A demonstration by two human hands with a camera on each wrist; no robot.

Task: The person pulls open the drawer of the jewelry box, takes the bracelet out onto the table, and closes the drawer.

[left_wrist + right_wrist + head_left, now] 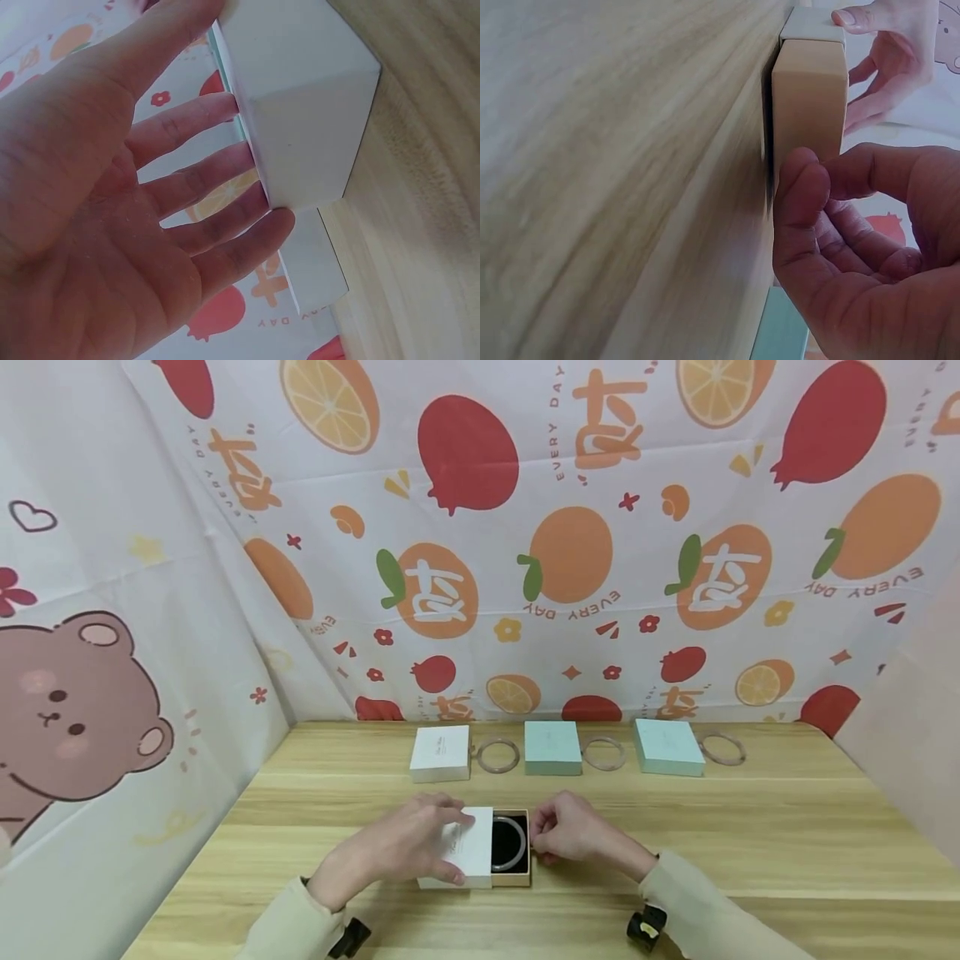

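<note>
A white drawer-style gift box (pixel 480 814) lies in front of me in the head view. Its tan inner drawer (pixel 512 880) stands partly out to the right, with a translucent bangle (pixel 522 846) on black lining. My left hand (pixel 408 842) spreads over the white sleeve, thumb near its front edge and fingers toward the far edge, pressing from above. In the left wrist view those fingers (pixel 210 180) look fairly straight. My right hand (pixel 572 828) pinches at the drawer's outer end, thumb against index finger (pixel 874 171); the pull tab there is mostly hidden.
Along the back stand a closed white box (pixel 440 752) and two mint boxes, one in the middle (pixel 552 747) and one at right (pixel 667 746). Beside each lies a bangle: left (pixel 498 755), middle (pixel 603 752), right (pixel 722 747). Printed cloth (pixel 480 643) hangs behind the wooden table (pixel 337 793).
</note>
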